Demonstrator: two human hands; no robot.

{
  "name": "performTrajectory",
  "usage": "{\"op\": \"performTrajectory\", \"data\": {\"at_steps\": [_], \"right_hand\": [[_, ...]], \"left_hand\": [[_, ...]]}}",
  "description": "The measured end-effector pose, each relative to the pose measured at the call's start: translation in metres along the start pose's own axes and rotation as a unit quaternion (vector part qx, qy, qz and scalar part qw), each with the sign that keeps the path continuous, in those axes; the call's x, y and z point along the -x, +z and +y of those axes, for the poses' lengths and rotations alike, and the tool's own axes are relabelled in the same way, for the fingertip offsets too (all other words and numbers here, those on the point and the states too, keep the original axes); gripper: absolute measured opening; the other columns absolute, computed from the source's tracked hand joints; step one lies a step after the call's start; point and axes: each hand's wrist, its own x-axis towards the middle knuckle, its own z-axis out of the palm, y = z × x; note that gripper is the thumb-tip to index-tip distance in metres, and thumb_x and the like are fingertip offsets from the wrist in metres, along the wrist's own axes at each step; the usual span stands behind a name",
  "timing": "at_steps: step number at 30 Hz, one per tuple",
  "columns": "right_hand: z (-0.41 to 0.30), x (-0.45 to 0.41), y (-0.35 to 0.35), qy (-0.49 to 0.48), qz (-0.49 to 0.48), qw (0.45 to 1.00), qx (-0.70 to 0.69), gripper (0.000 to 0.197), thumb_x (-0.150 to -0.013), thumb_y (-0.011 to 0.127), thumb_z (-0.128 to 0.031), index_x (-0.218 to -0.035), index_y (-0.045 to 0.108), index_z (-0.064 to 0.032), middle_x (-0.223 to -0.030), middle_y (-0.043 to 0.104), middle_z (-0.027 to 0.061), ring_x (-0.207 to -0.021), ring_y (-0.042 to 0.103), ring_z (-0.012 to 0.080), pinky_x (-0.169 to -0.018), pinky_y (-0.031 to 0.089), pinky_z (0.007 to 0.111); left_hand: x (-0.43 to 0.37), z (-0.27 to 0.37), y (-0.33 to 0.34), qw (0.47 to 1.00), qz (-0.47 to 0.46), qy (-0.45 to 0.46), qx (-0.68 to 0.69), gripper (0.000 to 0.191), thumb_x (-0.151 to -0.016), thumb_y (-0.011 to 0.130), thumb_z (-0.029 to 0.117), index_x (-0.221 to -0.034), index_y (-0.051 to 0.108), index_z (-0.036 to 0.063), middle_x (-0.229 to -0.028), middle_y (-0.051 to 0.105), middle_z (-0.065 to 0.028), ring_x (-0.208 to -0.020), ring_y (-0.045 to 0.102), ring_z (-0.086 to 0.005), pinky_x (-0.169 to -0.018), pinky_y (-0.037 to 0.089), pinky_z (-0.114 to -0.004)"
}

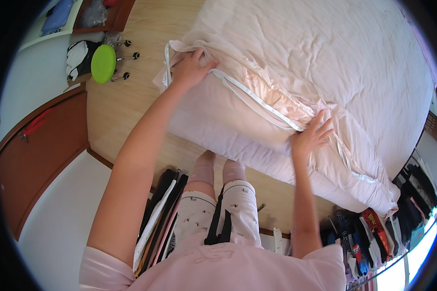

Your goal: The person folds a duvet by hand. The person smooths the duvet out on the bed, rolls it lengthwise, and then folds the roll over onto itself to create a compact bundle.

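A pale pink fabric cover (236, 105) with white trim (262, 103) lies along the near side of the bed. Its edges are parted, and shiny peach-coloured fabric (266, 87) shows between them. My left hand (193, 69) rests on the cover's left end, thumb and index finger apart, beside a loop of white ribbon (167, 58); its other fingers are partly hidden. At the right end of the opening, my right hand (311, 136) touches the trimmed edge with its fingers spread. More bunched pink cloth (349, 152) runs on beyond that hand.
The bed (349, 47) fills the upper right. A green wheeled stool (103, 64) stands on the wooden floor (149, 22) to the left, near a brown door (51, 131). Clothes hang on racks at lower left (160, 218) and right (375, 236).
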Motion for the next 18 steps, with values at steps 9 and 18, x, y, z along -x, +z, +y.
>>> {"op": "performTrajectory", "data": {"at_steps": [9,18], "right_hand": [[-0.209,0.030,-0.005,0.018,-0.099,0.983,-0.151,0.072,-0.084,0.066,-0.048,-0.150,0.042,-0.0344,-0.162,0.015,0.0247,-0.138,0.021,0.0636,-0.101,0.009,0.083],[-0.212,-0.047,0.064,0.028,-0.126,0.991,0.047,0.050,-0.101,0.038,-0.055,-0.148,0.043,-0.0392,-0.160,0.032,0.0057,-0.148,0.018,0.0450,-0.102,0.012,0.083]], "left_hand": [[-0.012,-0.010,-0.001,1.000,0.002,-0.005,0.006,0.077,-0.089,0.050,0.070,-0.142,0.046,0.0156,-0.150,0.042,-0.0155,-0.137,0.041,-0.0354,-0.110,0.033,-0.051],[0.033,-0.089,-0.002,0.927,0.227,0.145,0.262,0.050,-0.080,0.078,0.022,-0.124,0.060,0.0072,-0.136,0.054,-0.0165,-0.129,0.048,-0.0350,-0.107,0.036,-0.049]]}}
